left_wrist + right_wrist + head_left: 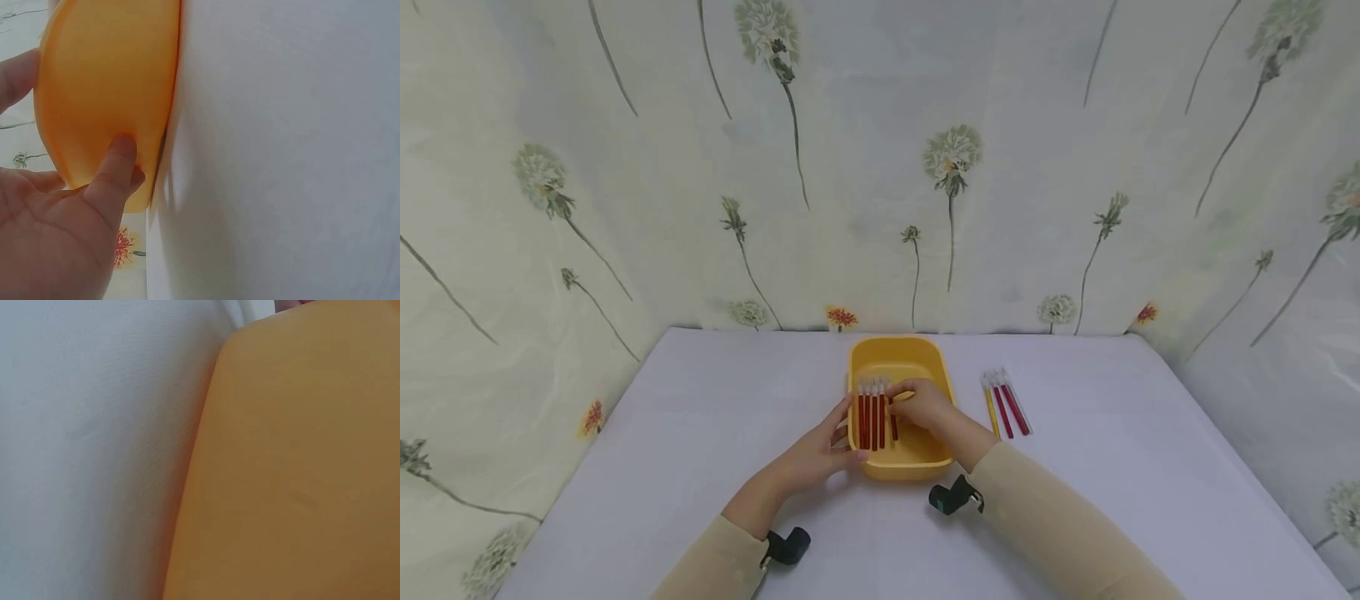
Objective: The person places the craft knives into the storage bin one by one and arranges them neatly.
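A yellow plastic tray (pixel 906 472) sits on the white table. My left hand (pixel 811 457) holds its left side, thumb at the rim and fingers against the outer wall (pixel 106 75). Inside, along the left, several red pens (pixel 872 421) with clear, whitish tops lie side by side. Over the tray, my right hand (pixel 922 406) pinches another red pen (pixel 893 425) near its top, just right of that row. The right wrist view shows mostly the tray's outer wall (pixel 300 456); the right fingers are out of sight there.
Right of the tray, a yellow pen (pixel 992 410), red pens (pixel 1004 412) and a pale, silvery pen (pixel 1022 412) lie on the white-covered table (pixel 1120 467). A dandelion-patterned cloth (pixel 865 167) hangs behind the table's back edge. Dark wrist cameras (pixel 951 496) are strapped at both sleeves.
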Tool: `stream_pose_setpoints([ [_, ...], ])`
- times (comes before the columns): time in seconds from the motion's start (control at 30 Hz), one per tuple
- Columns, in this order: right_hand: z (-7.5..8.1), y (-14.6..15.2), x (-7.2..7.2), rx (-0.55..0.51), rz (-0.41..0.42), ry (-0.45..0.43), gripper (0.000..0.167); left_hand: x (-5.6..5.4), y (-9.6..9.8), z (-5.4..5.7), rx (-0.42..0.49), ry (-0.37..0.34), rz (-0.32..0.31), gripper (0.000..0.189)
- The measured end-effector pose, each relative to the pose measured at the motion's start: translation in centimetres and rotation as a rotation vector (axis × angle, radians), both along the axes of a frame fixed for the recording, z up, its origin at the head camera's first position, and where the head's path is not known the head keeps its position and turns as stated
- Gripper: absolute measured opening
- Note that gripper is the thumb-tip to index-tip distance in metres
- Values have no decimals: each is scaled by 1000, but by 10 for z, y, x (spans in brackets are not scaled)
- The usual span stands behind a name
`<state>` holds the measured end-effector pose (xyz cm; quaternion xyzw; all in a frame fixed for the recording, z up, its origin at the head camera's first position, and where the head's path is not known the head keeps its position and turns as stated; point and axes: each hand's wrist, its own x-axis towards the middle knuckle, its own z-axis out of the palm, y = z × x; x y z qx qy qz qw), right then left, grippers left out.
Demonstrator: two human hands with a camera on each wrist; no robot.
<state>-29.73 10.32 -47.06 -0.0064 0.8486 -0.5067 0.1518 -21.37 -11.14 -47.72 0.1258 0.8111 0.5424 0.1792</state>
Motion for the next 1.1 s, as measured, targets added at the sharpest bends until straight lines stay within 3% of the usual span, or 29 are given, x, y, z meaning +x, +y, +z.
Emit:
stream_pose_setpoints([
  [1.1, -2, -1, 3, 50, 28, 43, 22, 1, 2, 1, 6, 17, 2, 100],
])
